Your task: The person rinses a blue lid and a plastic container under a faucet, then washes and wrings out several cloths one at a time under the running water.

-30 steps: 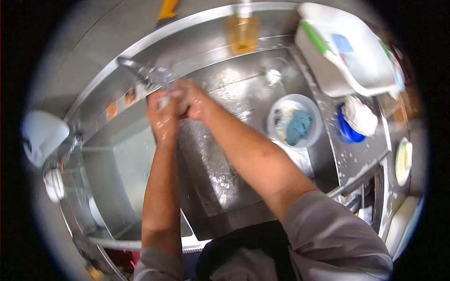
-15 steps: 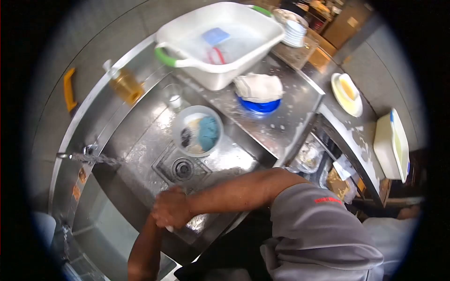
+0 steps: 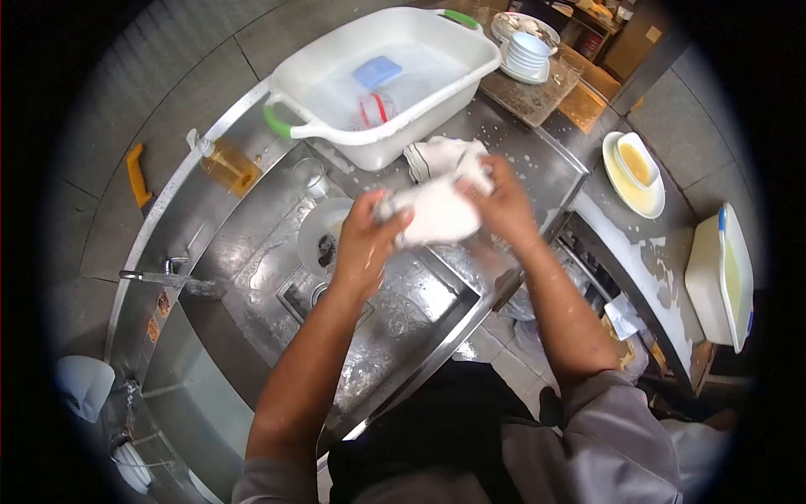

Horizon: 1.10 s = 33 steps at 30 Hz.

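A white cloth (image 3: 441,217) is stretched between my two hands, above the sink's edge. My left hand (image 3: 367,231) grips its left end, fingers curled round the fabric. The other end is pinched in my right hand (image 3: 501,202). Behind, a folded cloth part with dark stripes (image 3: 443,157) shows at the counter. Below my left hand, a round pale bowl (image 3: 317,231) with something dark inside sits in the steel sink (image 3: 252,244), partly covered by the hand and cloth. Both forearms look wet.
Soapy water, a blue sponge and a red-banded item fill a white tub (image 3: 395,139) with green handles. A soap bottle (image 3: 228,170) and glass (image 3: 312,178) stand left of it. Water runs from a tap (image 3: 168,277). Stacked bowls (image 3: 527,55) and a plate (image 3: 634,181) lie right.
My hands were clasped together low over the sink. They have parted and moved up to the counter, where they now hold the white cloth that lay on a blue round item.
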{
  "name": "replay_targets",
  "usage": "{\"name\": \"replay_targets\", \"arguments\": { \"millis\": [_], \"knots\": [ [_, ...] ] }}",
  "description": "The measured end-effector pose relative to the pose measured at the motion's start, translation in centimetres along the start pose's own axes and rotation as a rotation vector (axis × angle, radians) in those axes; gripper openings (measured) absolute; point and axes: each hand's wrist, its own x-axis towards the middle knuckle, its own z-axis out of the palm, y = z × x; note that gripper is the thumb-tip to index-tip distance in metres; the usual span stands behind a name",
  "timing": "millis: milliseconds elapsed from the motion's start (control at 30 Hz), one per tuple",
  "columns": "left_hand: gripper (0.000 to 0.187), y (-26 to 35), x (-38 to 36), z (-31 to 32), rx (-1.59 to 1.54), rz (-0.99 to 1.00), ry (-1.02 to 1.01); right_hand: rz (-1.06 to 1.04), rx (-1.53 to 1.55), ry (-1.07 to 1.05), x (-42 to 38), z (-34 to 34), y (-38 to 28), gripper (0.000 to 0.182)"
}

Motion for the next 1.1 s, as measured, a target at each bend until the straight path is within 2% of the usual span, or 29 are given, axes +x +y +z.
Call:
{"name": "replay_targets", "arguments": {
  "millis": [67, 100, 167, 233, 267, 367, 433, 467, 500, 567, 633, 667, 733, 767, 833, 867, 933, 967, 1033, 1100],
  "knots": [
    [0.049, 0.6, 4.8, 2.7, 0.253, 0.202, 0.104, 0.118, 0.199, 0.018, 3.6, -3.4, -3.8, 0.054],
    [0.048, 0.8, 6.7, 4.2, 0.295, 0.200, 0.165, 0.050, 0.238, 0.055, 5.7, -4.0, -1.8, 0.040],
    [0.047, -1.0, 10.4, 4.8, 0.344, 0.203, 0.241, -0.056, -0.057, 0.137, 8.9, -3.7, 2.0, 0.033],
    [0.045, -7.2, 14.4, 2.8, 1.129, 0.529, 0.191, -0.050, -0.535, 0.042, 9.1, -3.1, 6.9, 0.040],
    [0.045, -7.3, 14.5, 3.4, 1.136, 0.521, 0.199, 0.140, -0.288, 0.091, 8.6, -2.2, 8.0, 0.048],
    [0.040, -6.5, 13.2, 3.1, 1.085, 0.502, 0.292, 0.121, -0.380, 0.040, 9.1, -3.3, 10.0, 0.046],
    [0.035, -4.5, 11.0, 0.8, 0.873, 0.356, 0.235, -0.093, -0.248, 0.161, 8.2, -4.1, 10.5, 0.042],
    [0.026, -4.2, 10.2, -2.3, 0.791, 0.394, 0.282, -0.022, -0.171, 0.140, 7.8, -5.3, 10.0, 0.042],
    [0.023, -2.3, 8.9, -4.9, 0.829, 0.315, 0.352, 0.052, -0.101, 0.124, 7.2, -6.6, 9.3, 0.042],
    [0.026, -0.4, 7.3, -11.9, 0.948, 0.099, 0.403, 0.001, -0.027, 0.253, 5.1, -7.8, 8.4, 0.039],
    [0.038, 1.7, 6.1, -13.7, 1.227, -0.350, 0.175, 0.005, 0.052, 0.217, 2.6, -8.5, 9.3, 0.035],
    [0.038, 0.8, 5.9, -14.1, 1.221, -0.356, 0.179, 0.008, 0.049, 0.209, 1.1, -8.3, 9.7, 0.035],
    [0.047, -2.7, 5.5, -13.9, 1.439, -0.150, -0.008, -0.031, 0.024, 0.066, -1.5, -7.5, 10.5, 0.029],
    [0.047, -5.1, 5.4, -13.6, 1.433, -0.148, -0.008, -0.034, 0.019, 0.064, -2.5, -6.8, 9.9, 0.029],
    [0.051, -10.1, 5.5, -13.4, 1.777, 0.002, 0.032, -0.121, -0.103, -0.087, -4.5, -4.4, 8.1, 0.023],
    [0.051, -10.6, 6.1, -14.4, 1.772, 0.006, 0.026, -0.120, -0.110, -0.084, -5.2, -3.6, 7.1, 0.023],
    [0.045, -9.8, 9.0, -16.6, 1.642, -0.008, -0.349, -0.161, -0.262, -0.364, -6.0, -2.6, 4.9, 0.022],
    [0.045, -8.1, 9.7, -16.5, 1.636, 0.001, -0.342, -0.170, -0.271, -0.366, -6.2, -2.2, 4.0, 0.022],
    [0.031, -4.3, 10.2, -16.0, 1.717, 0.039, -0.231, -0.311, -0.276, -0.470, -6.8, -1.8, 2.8, 0.019],
    [0.016, 2.1, 7.5, -13.6, 1.371, 0.055, -0.059, -0.253, -0.262, -0.449, -7.6, -1.3, 2.6, 0.016]
  ]
}}
